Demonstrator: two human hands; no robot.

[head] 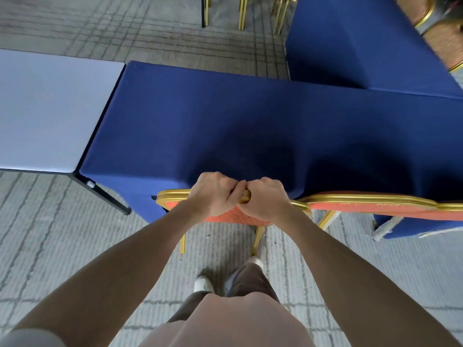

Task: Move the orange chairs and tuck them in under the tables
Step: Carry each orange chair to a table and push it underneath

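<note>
Where it stands: as both hands press on its top rail, the chair (225,216) sits at 6 o'clock of the blue bench (225,126), its seat hidden under the cloth and only the backrest and two gold rear legs showing.
Left hand (215,194): its grip is wrapped over the gold rail, knuckles up.
Right hand (265,199): its grip is closed on the same rail, touching the left hand at the middle.
Neighbour: a second chair (375,206) stands just beside, at 3 o'clock, its back also against the cloth.
Also in view: a bare grey bench (50,108) at 9 o'clock; another blue bench (350,41) at 1 o'clock; gold chair legs (278,13) at 12 o'clock.
Handling: likely stiff and moderately heavy, a metal frame with a padded orange back; the rail is the natural hold. Legs may drag on the carpet (75,246), and the loose cloth could catch.
Progress: this chair looks almost tucked in.
</note>
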